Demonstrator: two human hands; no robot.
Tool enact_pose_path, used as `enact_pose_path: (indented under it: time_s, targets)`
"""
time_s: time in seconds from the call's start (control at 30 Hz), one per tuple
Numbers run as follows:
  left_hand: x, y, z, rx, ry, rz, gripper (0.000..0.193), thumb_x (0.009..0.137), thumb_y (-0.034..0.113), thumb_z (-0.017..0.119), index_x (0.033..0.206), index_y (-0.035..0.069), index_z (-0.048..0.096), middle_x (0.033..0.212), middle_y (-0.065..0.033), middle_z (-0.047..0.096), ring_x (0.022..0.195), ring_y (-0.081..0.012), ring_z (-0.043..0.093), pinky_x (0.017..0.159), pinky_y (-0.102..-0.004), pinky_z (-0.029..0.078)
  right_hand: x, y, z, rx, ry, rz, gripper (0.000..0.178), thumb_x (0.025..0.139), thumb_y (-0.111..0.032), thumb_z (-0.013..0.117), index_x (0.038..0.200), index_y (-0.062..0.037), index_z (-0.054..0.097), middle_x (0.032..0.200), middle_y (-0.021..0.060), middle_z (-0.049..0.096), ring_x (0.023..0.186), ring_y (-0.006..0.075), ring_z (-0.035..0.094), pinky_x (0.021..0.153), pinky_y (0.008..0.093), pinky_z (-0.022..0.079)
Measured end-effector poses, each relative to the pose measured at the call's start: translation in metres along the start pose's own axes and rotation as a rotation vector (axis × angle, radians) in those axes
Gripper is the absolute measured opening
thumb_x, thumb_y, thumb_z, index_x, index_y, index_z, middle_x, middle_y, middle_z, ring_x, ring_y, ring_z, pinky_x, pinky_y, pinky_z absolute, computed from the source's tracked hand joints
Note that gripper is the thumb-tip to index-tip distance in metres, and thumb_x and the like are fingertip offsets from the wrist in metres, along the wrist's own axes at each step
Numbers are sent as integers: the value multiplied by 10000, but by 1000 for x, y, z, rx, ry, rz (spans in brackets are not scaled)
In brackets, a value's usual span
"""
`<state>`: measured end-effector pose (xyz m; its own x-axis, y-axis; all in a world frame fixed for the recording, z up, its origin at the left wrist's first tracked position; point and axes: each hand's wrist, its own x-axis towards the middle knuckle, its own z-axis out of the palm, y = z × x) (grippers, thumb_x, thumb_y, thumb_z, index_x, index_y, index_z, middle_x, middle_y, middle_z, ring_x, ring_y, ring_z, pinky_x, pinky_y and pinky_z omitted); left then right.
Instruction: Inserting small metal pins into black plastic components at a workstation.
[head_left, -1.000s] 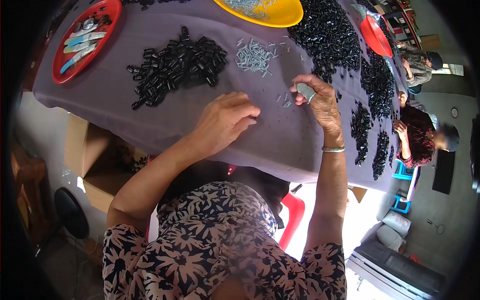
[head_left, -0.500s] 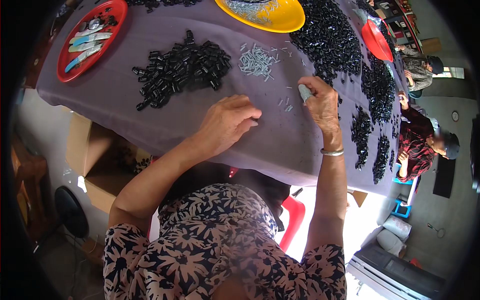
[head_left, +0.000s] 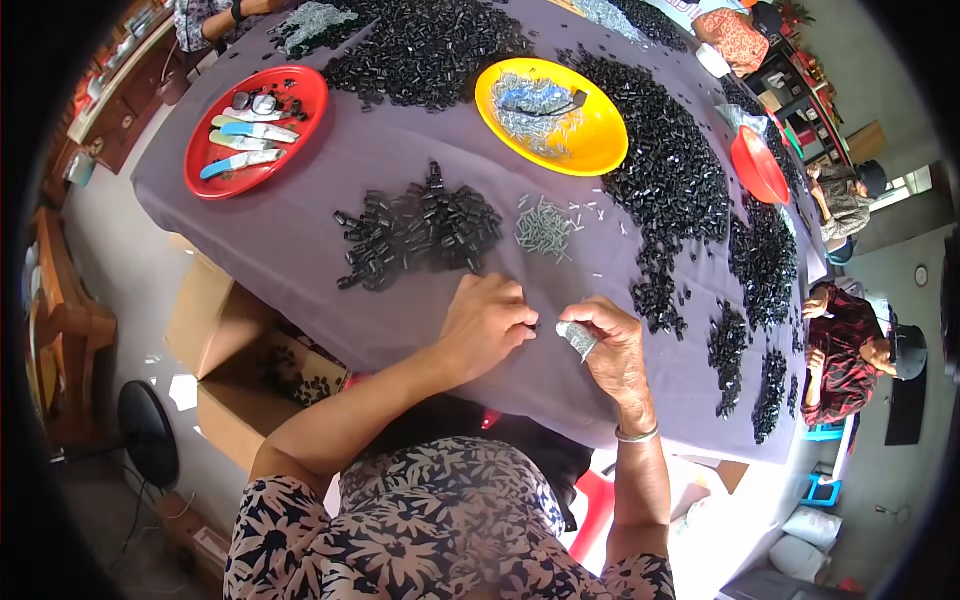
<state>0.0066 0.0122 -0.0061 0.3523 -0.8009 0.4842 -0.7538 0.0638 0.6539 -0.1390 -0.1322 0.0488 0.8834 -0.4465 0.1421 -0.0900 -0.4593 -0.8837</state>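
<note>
Over the near part of the purple-grey tablecloth, my left hand is closed, thumb and index finger pinching a small black part. Close to its right is my right hand, curled with thumb against fingers. A pale grey wrap covers one of its digits; whatever the fingertips hold is too small to make out. Beyond my left hand lies a heap of short black cylindrical parts. A small pile of thin silvery pins is to its right, with several pins scattered around it.
A red tray with blue-and-white-handled tools is at far left. A yellow bowl of pins stands farther back. Large heaps of black parts cover the right side, near a red bowl. An open cardboard box sits below left. Other people work around the table.
My right hand has moved left, close to my left hand, which still pinches the small part. The view has tilted up, showing more of the table's far side.
</note>
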Motion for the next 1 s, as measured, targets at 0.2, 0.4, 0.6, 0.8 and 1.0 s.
enact_pose_path:
  time_s: [0.2,0.4,0.6,0.8,1.0]
  targets:
    - [7,-12,-4,-27,-70,17,178,698,171,783,856,137,711,823,12,578,855,-198,548,771,-378,377,2,1,7,-79,-27,-10,181,830,103,670,966,-16,677,874,6,607,814,70,570,710,209,470]
    - [15,-13,-8,-45,-27,32,111,710,174,741,802,127,702,795,-3,593,858,-218,563,755,-395,389,0,4,17,58,85,126,157,851,84,659,985,2,654,959,12,637,915,72,596,825,215,486]
    - [11,-14,-2,-61,-34,-9,116,701,168,759,794,121,708,778,11,584,839,-198,554,779,-370,382,4,5,17,-126,24,-28,172,830,80,669,969,-21,659,873,9,616,819,90,593,739,228,472]
    - [10,-9,-6,-51,-42,-15,103,698,163,756,772,120,699,787,8,579,840,-203,548,779,-373,383,9,-5,24,-296,14,-162,209,776,90,667,944,-32,655,836,64,629,759,192,622,680,288,479]
    - [14,-11,-3,-31,1,30,86,667,154,731,719,119,674,767,-12,557,845,-221,547,758,-386,388,17,-13,27,-446,-8,-314,199,750,96,646,907,-26,639,831,127,617,776,340,618,658,392,490]
